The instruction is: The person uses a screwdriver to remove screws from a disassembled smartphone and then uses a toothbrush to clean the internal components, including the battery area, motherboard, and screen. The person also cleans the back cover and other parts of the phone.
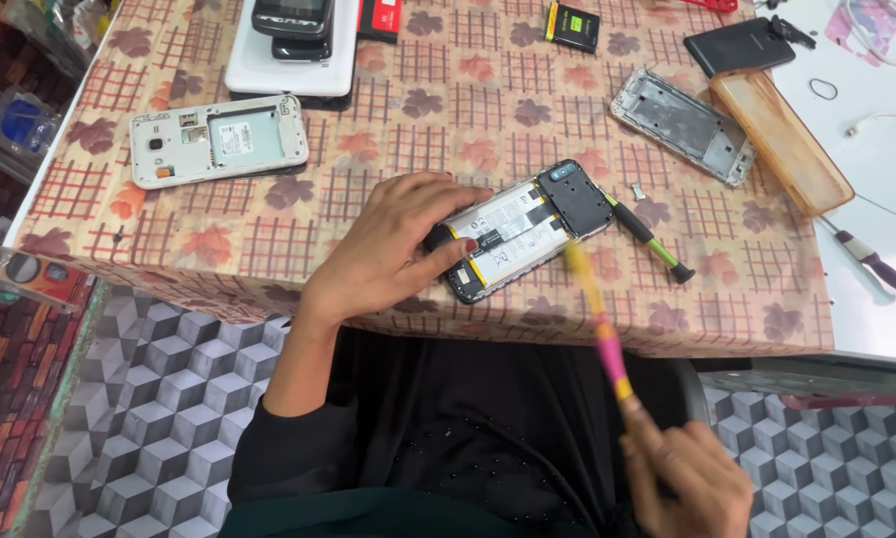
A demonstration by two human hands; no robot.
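Note:
An opened phone lies face down near the table's front edge, its white battery and black inner cover exposed. My left hand rests on its lower end, fingers pressing and steadying it. My right hand is low at the bottom right, off the table, gripping a yellow and pink screwdriver. The tool's blurred tip points up toward the phone's right side. A green and black screwdriver lies on the cloth just right of the phone.
A patterned cloth covers the table. On it lie a white phone back shell, stacked phones, a silver phone frame, an orange tray, a small battery, a dark phone and a purple-handled tool.

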